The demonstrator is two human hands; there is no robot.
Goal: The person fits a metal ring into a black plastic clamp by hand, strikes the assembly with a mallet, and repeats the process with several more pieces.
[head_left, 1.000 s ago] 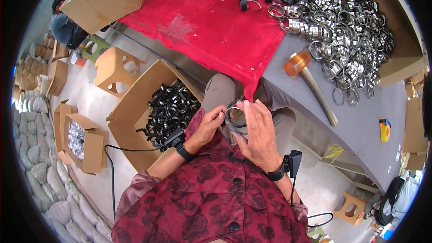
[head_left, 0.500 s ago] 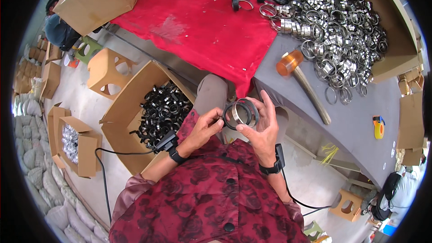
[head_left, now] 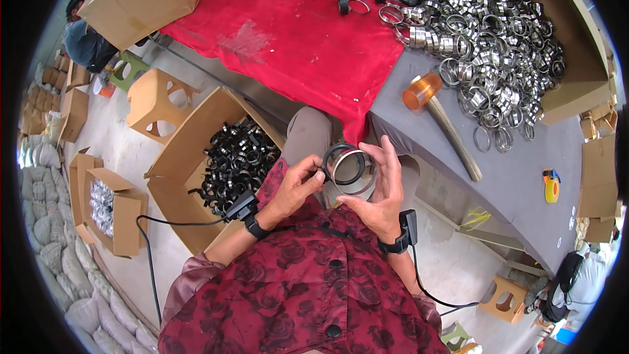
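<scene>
My left hand [head_left: 303, 182] pinches a black rubber-like ring [head_left: 333, 149] at its left side, between thumb and fingers. My right hand [head_left: 383, 187] holds a shiny metal band ring [head_left: 357, 192], its thumb below and its fingers raised along the right side. The two rings overlap in front of my lap, the metal one tilted and to the right. Whether one sits inside the other I cannot tell.
Ahead lies a red cloth [head_left: 288, 39] with black rings at its far edge. A heap of metal rings [head_left: 491, 52], a mallet [head_left: 445, 124] and a tape roll [head_left: 551, 187] rest on the grey tabletop. At left, a cardboard box [head_left: 177, 183] holds black-and-metal rings.
The metal ring has turned and shifted slightly down against the black ring. My right fingers have moved a little down and left. My left hand stays nearly in place.
</scene>
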